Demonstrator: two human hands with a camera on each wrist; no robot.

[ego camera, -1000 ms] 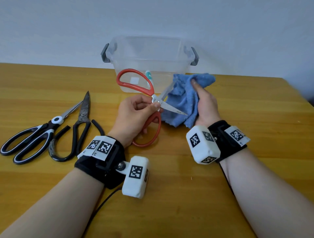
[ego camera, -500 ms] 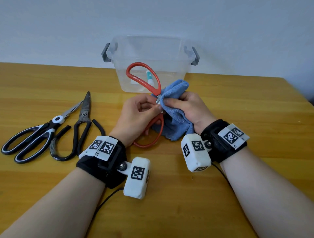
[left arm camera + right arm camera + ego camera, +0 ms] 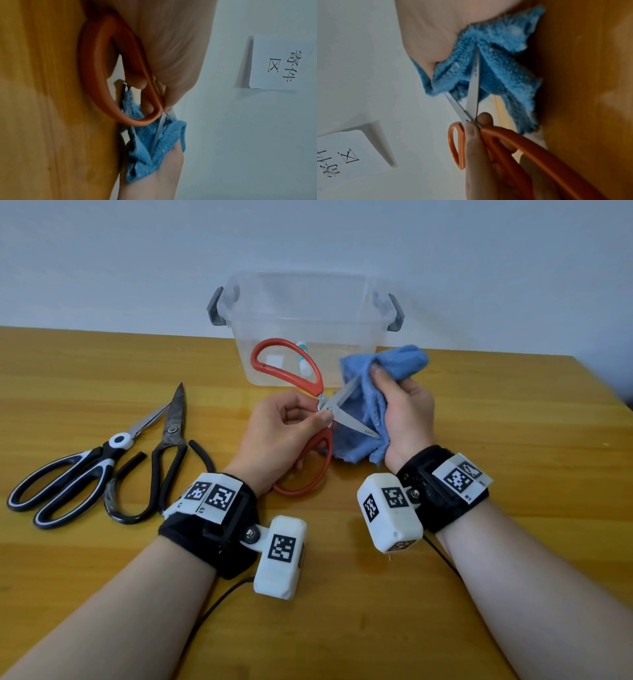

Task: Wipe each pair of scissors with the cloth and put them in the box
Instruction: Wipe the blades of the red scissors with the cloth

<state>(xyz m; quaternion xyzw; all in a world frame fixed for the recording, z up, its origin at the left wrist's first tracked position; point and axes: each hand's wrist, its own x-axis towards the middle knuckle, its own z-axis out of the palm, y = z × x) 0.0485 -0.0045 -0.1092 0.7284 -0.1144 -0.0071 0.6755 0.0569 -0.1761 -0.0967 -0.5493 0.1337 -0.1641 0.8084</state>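
Note:
My left hand (image 3: 294,422) pinches the red-handled scissors (image 3: 291,371) at the pivot, fingers through the lower loop (image 3: 96,75). Their blades stand spread apart. My right hand (image 3: 404,409) grips the blue cloth (image 3: 373,405), wrapped round the upper blade; the lower blade (image 3: 473,86) lies bare against the cloth. The clear plastic box (image 3: 342,302) with grey handles stands behind, with a small white and teal item inside. Black-and-white scissors (image 3: 65,474) and black shears (image 3: 164,446) lie on the table to the left.
The wooden table (image 3: 376,628) reaches to a pale wall behind the box. Its right edge shows at the far right. A paper sign (image 3: 283,63) with printed characters hangs on the wall in the wrist views.
My right hand with the cloth slid outward from the pivot along the blade toward its tip. The scissors tilted slightly; my left hand kept its hold.

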